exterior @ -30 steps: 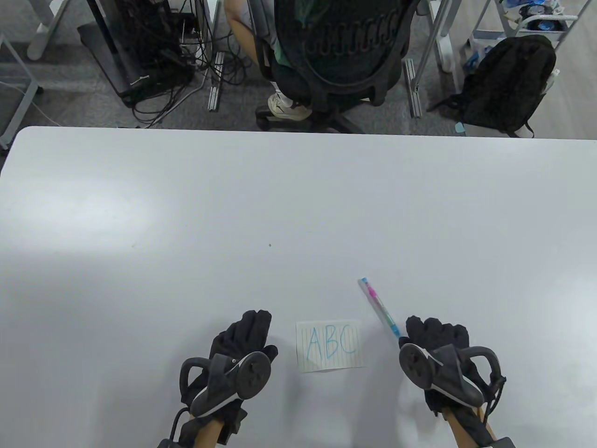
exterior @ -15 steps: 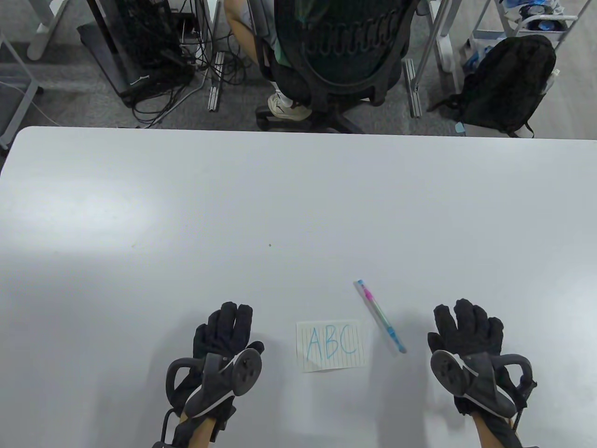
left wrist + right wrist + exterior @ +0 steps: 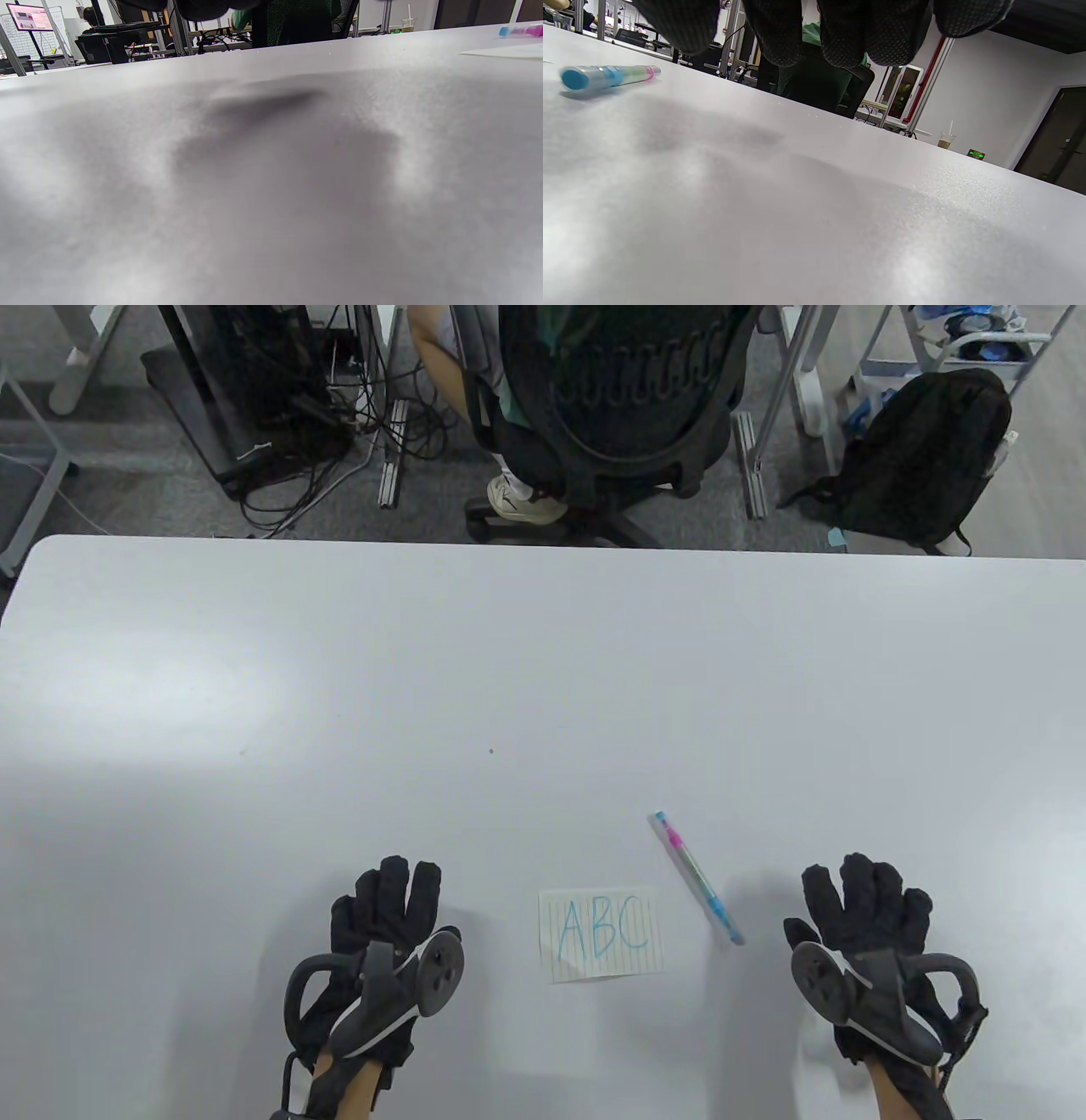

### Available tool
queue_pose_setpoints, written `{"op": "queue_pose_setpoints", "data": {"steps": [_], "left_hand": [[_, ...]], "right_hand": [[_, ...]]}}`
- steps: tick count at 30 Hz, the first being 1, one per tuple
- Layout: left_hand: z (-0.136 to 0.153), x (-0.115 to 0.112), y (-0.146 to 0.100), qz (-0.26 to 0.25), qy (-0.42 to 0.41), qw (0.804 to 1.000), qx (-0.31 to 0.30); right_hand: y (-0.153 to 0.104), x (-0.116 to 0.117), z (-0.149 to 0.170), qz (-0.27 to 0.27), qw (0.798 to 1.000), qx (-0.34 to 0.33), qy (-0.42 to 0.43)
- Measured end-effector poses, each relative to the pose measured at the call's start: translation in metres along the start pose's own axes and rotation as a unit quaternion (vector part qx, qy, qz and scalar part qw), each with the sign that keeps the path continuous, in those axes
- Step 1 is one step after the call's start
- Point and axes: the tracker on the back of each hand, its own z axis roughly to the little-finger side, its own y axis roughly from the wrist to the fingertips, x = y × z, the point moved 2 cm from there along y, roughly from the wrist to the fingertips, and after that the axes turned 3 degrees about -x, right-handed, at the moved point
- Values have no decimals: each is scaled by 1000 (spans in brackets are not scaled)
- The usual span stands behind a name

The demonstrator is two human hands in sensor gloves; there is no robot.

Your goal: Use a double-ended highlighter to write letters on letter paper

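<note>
Your left hand (image 3: pixel 386 920) is hovering with relaxed fingers, holding nothing, beside the letter paper (image 3: pixel 601 934) reading "ABC"; the highlighter (image 3: pixel 696 877) is lying just right of it, your empty right hand (image 3: pixel 865 912) spreading loosely alongside.

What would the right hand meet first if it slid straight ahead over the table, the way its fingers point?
Probably nothing: ahead of the right hand lies only bare table. The highlighter stays off to its left.
</note>
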Motion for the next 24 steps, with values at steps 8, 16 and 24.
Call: {"op": "queue_pose_setpoints", "data": {"steps": [8,16,24], "left_hand": [[-3,0,0,2,8,1000,-5],[-4,0,-1,5,19,1000,-8],[-6,-1,-2,8,23,1000,-11]], "right_hand": [[0,0,-4,2,1000,-7,-9],[1,0,-10,2,1000,-15,-20],[0,-1,-14,7,999,-17,-32]]}}
